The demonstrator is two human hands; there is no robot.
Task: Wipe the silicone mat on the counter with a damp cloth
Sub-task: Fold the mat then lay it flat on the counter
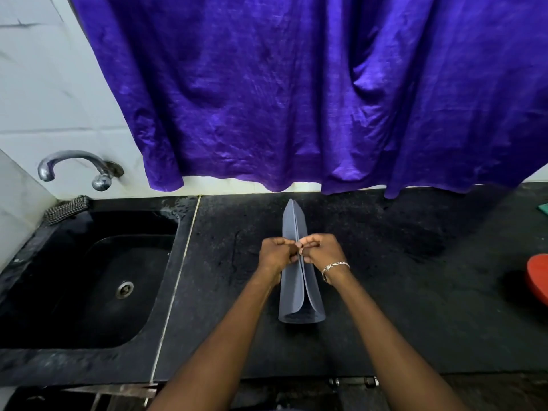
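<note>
A grey silicone mat [299,295] lies on the black counter [385,292], curled up so its two long edges meet in a ridge along the top. My left hand [275,255] and my right hand [321,252] meet at the middle of that ridge, each pinching one raised edge. A checked cloth [66,209] lies bunched at the back left corner of the sink, under the tap, away from both hands.
A black sink [89,277] with a metal drain sits left of the mat. A chrome tap [77,169] juts from the white tiled wall. A purple curtain [296,84] hangs over the counter's back. A red object [538,277] and a green one [544,209] lie at the right edge.
</note>
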